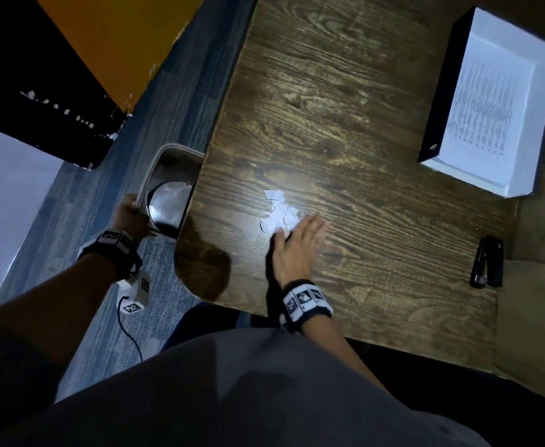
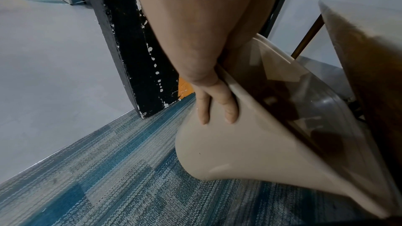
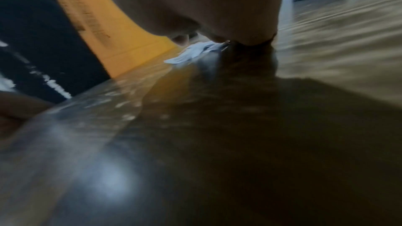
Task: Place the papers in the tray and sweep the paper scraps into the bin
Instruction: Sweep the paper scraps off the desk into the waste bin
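A small heap of white paper scraps [image 1: 279,212] lies on the dark wooden table [image 1: 345,108], a little in from its left edge. My right hand [image 1: 298,245] lies flat on the table with straight fingers, touching the heap's near right side; the scraps [image 3: 195,52] show blurred in front of it in the right wrist view. My left hand [image 1: 131,214] grips the rim of a beige bin [image 1: 155,171] held against the table's left edge; its fingers [image 2: 217,106] curl over the bin's wall [image 2: 228,152]. A tray [image 1: 451,85], dark outside and white inside, holds printed papers [image 1: 480,108] at the far right.
A black stapler [image 1: 487,261] lies near the table's right edge. Blue-grey carpet [image 1: 103,201] covers the floor on the left, with a black and orange panel [image 1: 81,53] beyond. My lap in grey cloth fills the bottom of the head view.
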`<state>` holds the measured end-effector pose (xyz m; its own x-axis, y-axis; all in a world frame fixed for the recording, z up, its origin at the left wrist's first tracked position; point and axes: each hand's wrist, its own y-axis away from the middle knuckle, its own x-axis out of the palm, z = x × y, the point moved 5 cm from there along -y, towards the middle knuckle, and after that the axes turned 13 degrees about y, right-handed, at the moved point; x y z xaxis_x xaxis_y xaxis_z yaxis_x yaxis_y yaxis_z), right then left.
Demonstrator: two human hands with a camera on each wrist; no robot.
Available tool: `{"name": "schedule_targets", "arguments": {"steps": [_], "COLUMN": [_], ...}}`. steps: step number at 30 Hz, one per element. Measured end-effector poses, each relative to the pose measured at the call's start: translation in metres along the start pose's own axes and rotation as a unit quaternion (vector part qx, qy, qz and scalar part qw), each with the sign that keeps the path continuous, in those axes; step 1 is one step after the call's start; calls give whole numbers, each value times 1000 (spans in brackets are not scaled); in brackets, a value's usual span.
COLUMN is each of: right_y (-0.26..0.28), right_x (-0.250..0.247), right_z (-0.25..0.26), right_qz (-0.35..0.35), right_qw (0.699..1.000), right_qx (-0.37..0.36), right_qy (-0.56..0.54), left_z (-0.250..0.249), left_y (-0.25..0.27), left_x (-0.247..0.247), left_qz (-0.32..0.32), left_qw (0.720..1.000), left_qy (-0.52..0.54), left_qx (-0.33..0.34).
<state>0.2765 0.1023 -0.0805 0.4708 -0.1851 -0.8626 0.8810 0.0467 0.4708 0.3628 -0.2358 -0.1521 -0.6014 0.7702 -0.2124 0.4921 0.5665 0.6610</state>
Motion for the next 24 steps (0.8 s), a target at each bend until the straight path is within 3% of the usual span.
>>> {"name": "schedule_targets", "arguments": {"steps": [6, 9, 13, 17, 21, 24], "right_y": [1, 0, -2, -32, -44, -44], "right_x": [14, -7, -31, -52, -47, -26], "right_z": [79, 82, 76, 25, -39, -32], "right_qz": [15, -52, -75, -155, -104, -47], "right_qw": [986, 972, 939, 959, 992, 994], "right_qx": [-163, -215, -252, -126, 62, 92], "right_qy": [-34, -84, -223, -201, -43, 22], "left_z": [-44, -29, 1, 20, 5, -2], "left_y": [54, 32, 3, -18, -3, 2], "left_x": [22, 10, -5, -14, -5, 2], "left_qz": [-5, -36, -25, -19, -19, -23], "left_qw": [999, 999, 1000, 1000, 1000, 999], "left_qy": [-2, -2, 0, 4, -3, 0], "left_qx": [34, 28, 9, 8, 15, 24]}}
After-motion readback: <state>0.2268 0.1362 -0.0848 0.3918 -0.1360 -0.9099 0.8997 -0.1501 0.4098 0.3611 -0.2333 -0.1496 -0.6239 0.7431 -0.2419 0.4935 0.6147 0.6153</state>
